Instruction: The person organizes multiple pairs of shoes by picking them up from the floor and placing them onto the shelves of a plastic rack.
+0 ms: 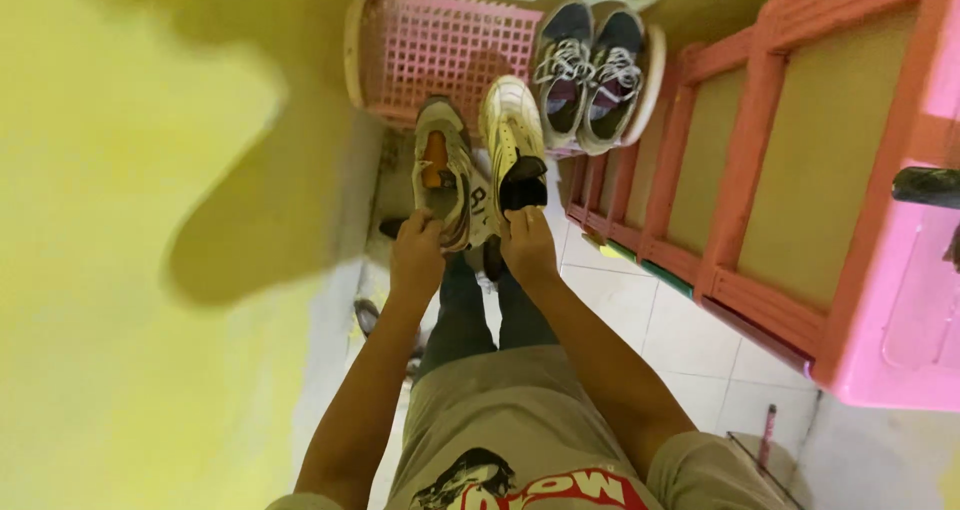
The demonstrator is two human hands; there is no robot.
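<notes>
The person stands close to a yellow wall and holds a shoe in each hand, both arms reaching down in front of the body. The left hand has its fingers curled shut around the heel of a grey sneaker with an orange lining, whose toe points away from the fingertips toward a pink plastic basket. The right hand is closed the same way on the heel of a pale yellow sneaker with a dark opening; this shoe runs up from the fingers side by side with the grey one, the two nearly touching along their inner edges. Just past the toe of the yellow shoe, a pair of dark sneakers with white laces rests on the basket's right end, well beyond either hand's reach of finger. To the right of the right hand's knuckles stands a pink shelving unit with tan panels. Below the wrists lie the person's dark trousers and white floor tiles.
</notes>
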